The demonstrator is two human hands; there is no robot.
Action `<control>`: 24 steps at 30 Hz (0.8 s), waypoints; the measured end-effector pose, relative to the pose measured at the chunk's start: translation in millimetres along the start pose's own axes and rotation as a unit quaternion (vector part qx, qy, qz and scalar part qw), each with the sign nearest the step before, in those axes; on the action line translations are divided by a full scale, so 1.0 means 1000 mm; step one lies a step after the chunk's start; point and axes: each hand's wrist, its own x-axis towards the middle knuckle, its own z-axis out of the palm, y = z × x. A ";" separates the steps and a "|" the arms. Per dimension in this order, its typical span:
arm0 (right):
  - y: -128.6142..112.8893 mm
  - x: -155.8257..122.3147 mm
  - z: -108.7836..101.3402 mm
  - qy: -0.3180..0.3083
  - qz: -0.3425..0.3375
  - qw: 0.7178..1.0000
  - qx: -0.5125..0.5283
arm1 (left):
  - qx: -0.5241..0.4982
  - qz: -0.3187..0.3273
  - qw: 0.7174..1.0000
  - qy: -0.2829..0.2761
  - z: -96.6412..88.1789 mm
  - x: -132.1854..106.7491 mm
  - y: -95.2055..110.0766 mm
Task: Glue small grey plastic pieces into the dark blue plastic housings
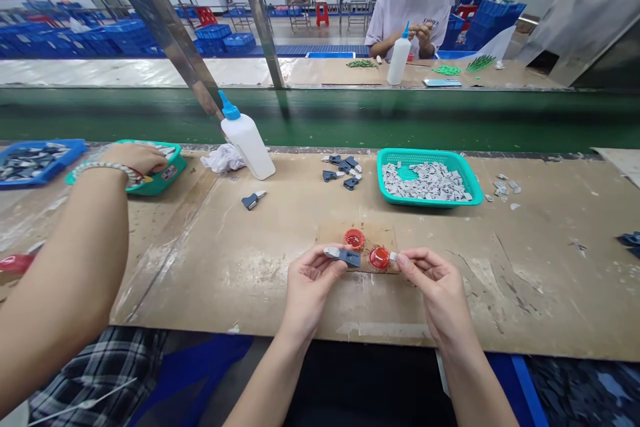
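Note:
Between the thumb and fingers of my left hand (315, 283) is a dark blue-grey plastic part (349, 257) with a pale grey tip. My right hand (436, 280) pinches a small light grey plastic piece (393, 256) at the edge of a red cap (379, 257) holding glossy liquid. Just behind it sits a second red cap (355, 238), on a stained cardboard piece (325, 233). Farther back, a turquoise basket (430, 200) holds many small light grey pieces. Several dark blue-grey parts (345, 165) lie left of the basket, and a single similar part (254, 200) lies farther left.
A white bottle with a blue nozzle (249, 145) stands tilted beside crumpled tissue (223, 159). At left, a co-worker's arm (85, 233) reaches into another turquoise basket (165, 181), near a blue tray (37, 178). Loose grey pieces (503, 187) lie right. Across the green belt (330, 117) sits another person (410, 13).

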 end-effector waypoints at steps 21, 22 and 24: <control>-0.013 -0.012 0.015 -0.269 0.109 0.957 0.004 | 0.163 0.153 0.970 -0.095 0.014 -0.019 0.019; -0.013 -0.013 0.016 -0.259 0.102 0.960 0.009 | 0.181 0.164 0.965 -0.093 0.014 -0.020 0.019; -0.014 -0.014 0.018 -0.252 0.092 0.963 0.010 | 0.215 0.187 0.954 -0.095 0.013 -0.022 0.021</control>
